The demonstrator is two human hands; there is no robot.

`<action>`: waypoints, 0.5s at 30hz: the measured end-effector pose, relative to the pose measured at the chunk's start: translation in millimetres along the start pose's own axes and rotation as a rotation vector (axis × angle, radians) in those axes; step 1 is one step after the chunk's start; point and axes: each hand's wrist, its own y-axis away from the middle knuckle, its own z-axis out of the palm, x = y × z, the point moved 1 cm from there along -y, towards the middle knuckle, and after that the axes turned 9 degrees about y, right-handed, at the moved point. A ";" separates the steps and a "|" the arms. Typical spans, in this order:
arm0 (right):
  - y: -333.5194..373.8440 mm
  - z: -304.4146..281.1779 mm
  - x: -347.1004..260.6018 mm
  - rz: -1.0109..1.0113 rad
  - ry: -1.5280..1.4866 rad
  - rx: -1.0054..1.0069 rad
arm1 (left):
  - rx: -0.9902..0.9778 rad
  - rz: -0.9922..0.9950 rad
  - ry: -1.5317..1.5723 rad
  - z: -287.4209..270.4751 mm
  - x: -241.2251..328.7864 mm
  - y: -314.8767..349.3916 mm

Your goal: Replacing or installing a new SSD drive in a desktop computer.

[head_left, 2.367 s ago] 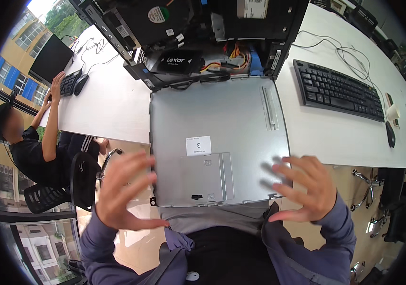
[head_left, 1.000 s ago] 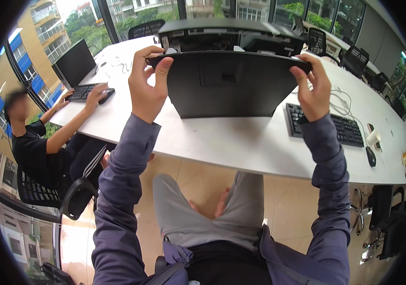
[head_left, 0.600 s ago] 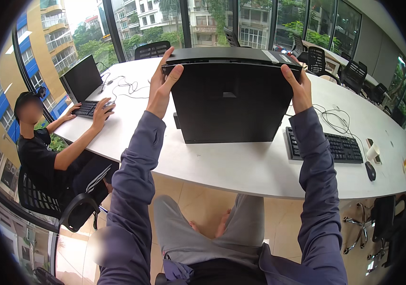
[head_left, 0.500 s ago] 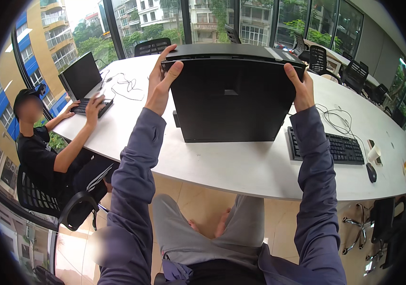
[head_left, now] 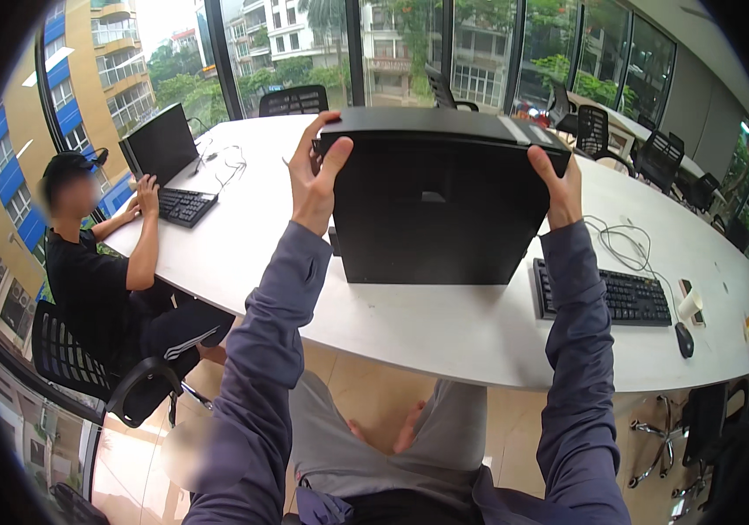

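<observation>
A black computer case (head_left: 431, 214) stands on the white table in front of me, its broad flat side with a small recess toward me. My left hand (head_left: 316, 179) grips its upper left corner, thumb on the near face and fingers over the edge. At the upper right corner, my right hand (head_left: 560, 184) holds the case too, its thumb pressed on the face and its fingers hidden behind. Pale labels (head_left: 527, 131) lie on the right part of the top. The far side of the case is out of sight.
Right of the case are a black keyboard (head_left: 637, 298), a coiled cable (head_left: 624, 241), a white cup (head_left: 689, 305) and a mouse (head_left: 684, 340). At left, a co-worker (head_left: 85, 236) sits by another keyboard (head_left: 183, 206) and a monitor (head_left: 160, 143). The table edge (head_left: 409, 369) curves before me.
The whole view has shifted, so the case and table appear lower. Both my hands keep their grip on the case. The co-worker's raised hand has moved left, close to the other hand.
</observation>
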 end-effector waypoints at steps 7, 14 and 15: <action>1.3 5.5 -14.4 -0.059 -0.047 0.051 | 0.060 0.048 0.035 6.9 -3.8 2.1; 6.2 5.4 1.0 -0.028 -0.009 0.042 | 0.026 0.014 -0.087 7.8 7.9 5.6; 9.0 3.4 -0.9 -0.020 -0.006 0.043 | 0.023 0.045 -0.118 8.4 9.0 8.5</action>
